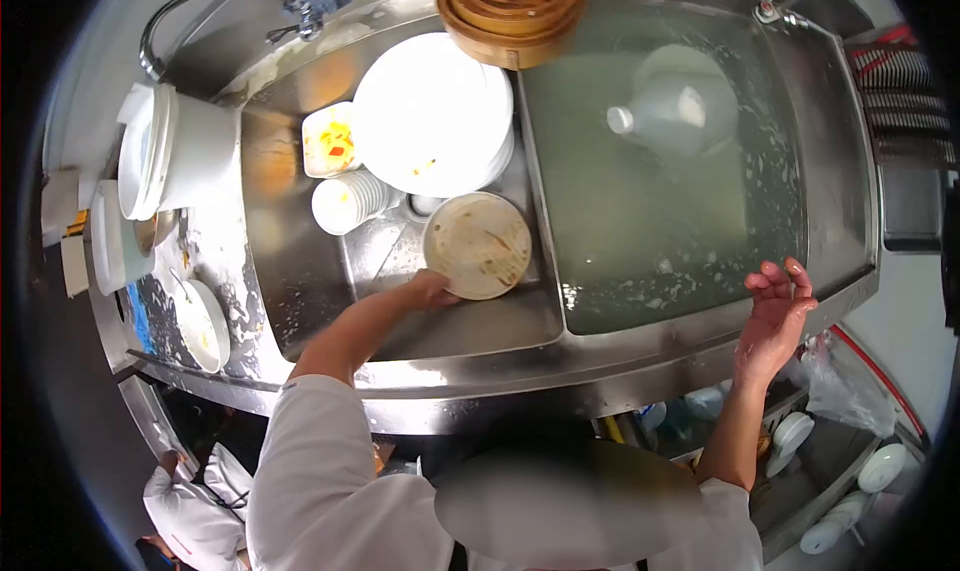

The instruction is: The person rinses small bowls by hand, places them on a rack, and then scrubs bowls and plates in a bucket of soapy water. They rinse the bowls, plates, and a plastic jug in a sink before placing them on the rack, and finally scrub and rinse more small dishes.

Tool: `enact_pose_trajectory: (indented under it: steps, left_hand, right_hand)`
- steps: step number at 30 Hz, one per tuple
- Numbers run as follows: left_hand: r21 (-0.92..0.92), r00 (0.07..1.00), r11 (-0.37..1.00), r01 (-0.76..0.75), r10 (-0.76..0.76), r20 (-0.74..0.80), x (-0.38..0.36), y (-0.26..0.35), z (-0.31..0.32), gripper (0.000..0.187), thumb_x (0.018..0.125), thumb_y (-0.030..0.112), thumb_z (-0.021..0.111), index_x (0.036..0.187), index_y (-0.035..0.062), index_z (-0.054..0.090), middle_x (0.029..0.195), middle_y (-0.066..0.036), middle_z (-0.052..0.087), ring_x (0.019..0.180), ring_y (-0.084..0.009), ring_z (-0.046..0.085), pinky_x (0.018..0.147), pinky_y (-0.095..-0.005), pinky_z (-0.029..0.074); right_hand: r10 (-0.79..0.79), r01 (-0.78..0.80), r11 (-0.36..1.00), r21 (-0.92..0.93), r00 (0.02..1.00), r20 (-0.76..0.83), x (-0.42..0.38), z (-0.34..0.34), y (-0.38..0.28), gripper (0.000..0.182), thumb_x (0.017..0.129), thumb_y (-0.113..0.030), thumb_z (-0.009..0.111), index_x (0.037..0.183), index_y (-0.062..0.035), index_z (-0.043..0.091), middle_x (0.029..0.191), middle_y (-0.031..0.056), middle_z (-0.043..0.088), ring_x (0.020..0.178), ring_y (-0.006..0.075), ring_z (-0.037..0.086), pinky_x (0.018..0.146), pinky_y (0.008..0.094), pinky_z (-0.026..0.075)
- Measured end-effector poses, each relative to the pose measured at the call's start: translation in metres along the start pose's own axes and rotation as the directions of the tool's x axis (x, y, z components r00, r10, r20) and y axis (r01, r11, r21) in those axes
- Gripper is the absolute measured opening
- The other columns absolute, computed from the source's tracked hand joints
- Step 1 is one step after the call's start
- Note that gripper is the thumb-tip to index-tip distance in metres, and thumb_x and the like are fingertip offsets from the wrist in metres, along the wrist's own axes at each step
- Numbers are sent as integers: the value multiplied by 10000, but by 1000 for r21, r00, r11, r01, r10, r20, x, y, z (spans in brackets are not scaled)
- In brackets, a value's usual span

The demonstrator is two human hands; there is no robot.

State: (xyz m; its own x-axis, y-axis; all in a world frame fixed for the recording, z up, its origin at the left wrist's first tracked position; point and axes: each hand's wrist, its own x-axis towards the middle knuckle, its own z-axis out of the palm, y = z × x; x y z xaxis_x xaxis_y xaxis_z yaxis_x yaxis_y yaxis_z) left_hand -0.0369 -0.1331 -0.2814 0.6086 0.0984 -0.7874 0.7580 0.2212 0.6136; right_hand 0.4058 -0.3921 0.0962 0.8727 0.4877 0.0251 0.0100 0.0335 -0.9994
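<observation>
Sink [480,321]: left hand [432,289] partly hides round lid [478,246].

My left hand [432,289] reached forward, fingers closed in a grip; my right hand [777,306] hovered open, fingers spread.

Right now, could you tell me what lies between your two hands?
In the head view, the sink divider and soapy water lie between the left hand, holding a dirty plate, and the raised right hand.

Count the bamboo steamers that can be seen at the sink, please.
1: a bamboo steamer rests on the divider at the far rim of the sink, beside the plate stack. Others may be hidden.
</observation>
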Motion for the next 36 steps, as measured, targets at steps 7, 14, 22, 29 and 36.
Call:
enact_pose_trajectory:
  steps: [7,14,22,29,36]
  left_hand:
    - [583,969,784,211,-246,-20,-25,106,-12,439,922,419,547,1105,22,588,930,-146,667,777,-281,655,679,-424,544]
    - [206,437,912,-354,356,-826,-354,199,-64,419,866,297,682,1176,34,583,1037,-166,652,896,-265,659,749,-372,519]
    - [-232,-282,969,79,-201,-938,-533,-65,-196,510,864,278,674,1228,-48,530,1113,-252,613,1024,-361,611,881,-413,475]
    - [-329,202,759,-562,-260,-944,-500,-120,-199,507,844,150,638,1273,-81,496,1167,-242,618,1048,-249,619,885,-337,478]
    - [-321,228,745,-585,-229,-946,-514,-107,-198,450,815,73,577,1245,-51,531,1115,-206,648,1009,-260,631,887,-340,476]
  right_hand:
    - [-129,134,991,-8,963,235,-25,92,-23,699,954,-636,293,1142,-8,535,1041,125,600,943,223,583,884,365,451]
    - [-106,284,952,-111,650,752,-89,327,-51,446,944,-373,454,1038,37,601,1019,129,639,1020,218,586,915,348,437]
    - [-483,579,498,645,-432,762,-307,662,-19,158,772,-37,595,917,-51,657,920,84,632,928,257,590,908,385,418]
    - [-83,814,258,521,-518,851,-333,754,17,136,818,-135,573,745,-96,681,760,106,677,763,270,665,739,391,475]
    - [-67,602,799,4,82,994,-322,873,-67,146,865,-114,567,779,-9,620,677,141,604,650,268,623,565,412,456]
